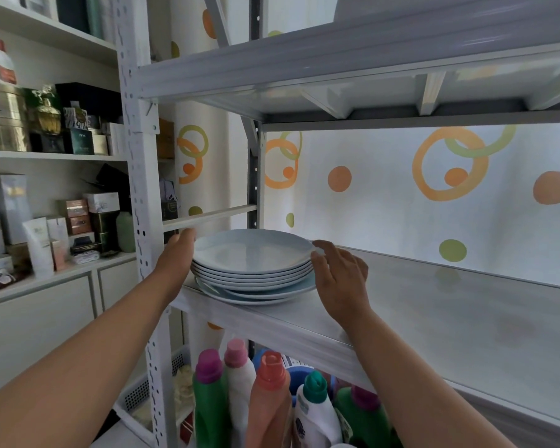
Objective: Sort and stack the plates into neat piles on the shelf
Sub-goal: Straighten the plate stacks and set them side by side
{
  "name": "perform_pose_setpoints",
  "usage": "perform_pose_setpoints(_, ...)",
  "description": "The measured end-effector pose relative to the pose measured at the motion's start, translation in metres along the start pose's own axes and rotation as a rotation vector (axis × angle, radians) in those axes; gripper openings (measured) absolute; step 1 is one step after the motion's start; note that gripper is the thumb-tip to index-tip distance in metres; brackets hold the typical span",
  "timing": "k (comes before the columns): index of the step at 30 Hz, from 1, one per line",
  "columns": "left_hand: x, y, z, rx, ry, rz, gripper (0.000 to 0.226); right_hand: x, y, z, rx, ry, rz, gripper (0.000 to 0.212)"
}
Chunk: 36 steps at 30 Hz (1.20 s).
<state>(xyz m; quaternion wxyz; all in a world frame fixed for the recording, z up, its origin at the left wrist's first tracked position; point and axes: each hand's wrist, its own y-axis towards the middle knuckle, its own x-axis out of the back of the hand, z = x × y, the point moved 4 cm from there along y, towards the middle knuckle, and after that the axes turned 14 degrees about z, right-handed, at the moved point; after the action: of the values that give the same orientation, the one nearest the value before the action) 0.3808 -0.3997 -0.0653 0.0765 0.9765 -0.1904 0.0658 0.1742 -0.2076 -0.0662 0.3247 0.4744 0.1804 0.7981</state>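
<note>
A pile of several pale blue plates [252,253] stands at the left end of the white shelf [434,305]. The upper plates are smaller and line up; two wider plates lie underneath and stick out toward the front. My left hand [177,253] presses against the left side of the pile, its fingers hidden behind the rims. My right hand [338,270] touches the right side, with the fingertips on the rim of the top plate and the thumb against the stacked edges.
A white metal upright [143,221] stands just left of the pile. Another shelf [337,76] hangs overhead. Detergent bottles [272,392] crowd the level below. Boxes and bottles [46,227] fill the cabinet on the left.
</note>
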Motion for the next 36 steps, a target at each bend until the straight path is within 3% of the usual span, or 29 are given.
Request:
perform_pose_setpoints(4, -0.001, 0.005, 0.003, 0.016, 0.012, 0.002, 0.054, -0.001, 0.001, 0.000, -0.026, 0.021, -0.009, 0.054)
perform_pose_setpoints(6, -0.001, 0.005, 0.005, 0.016, 0.035, 0.027, 0.045, 0.003, -0.001, -0.001, -0.055, 0.016, -0.083, 0.054)
perform_pose_setpoints(10, 0.000, 0.003, 0.006, -0.019, 0.071, 0.053, 0.038, 0.013, -0.006, -0.014, -0.237, 0.140, -0.240, 0.031)
perform_pose_setpoints(14, 0.001, -0.001, 0.004, -0.059, 0.078, 0.050, 0.023, 0.013, -0.007, -0.015, -0.267, 0.188, -0.213, 0.030)
perform_pose_setpoints(20, 0.006, 0.000, 0.003, -0.059, 0.092, 0.068, 0.027, 0.013, -0.007, -0.012, -0.259, 0.144, -0.173, 0.031)
perform_pose_setpoints(25, 0.004, 0.000, 0.002, -0.052, 0.096, 0.134, 0.015, 0.012, -0.005, -0.015, -0.294, 0.261, -0.099, 0.033)
perform_pose_setpoints(32, -0.017, 0.001, 0.006, -0.058, 0.283, 0.175, 0.020, -0.001, -0.003, -0.016, -0.310, 0.426, 0.112, 0.037)
perform_pose_setpoints(36, -0.017, 0.005, 0.010, -0.040, 0.283, 0.126, 0.027, -0.004, -0.002, -0.018, -0.338, 0.527, 0.108, 0.044)
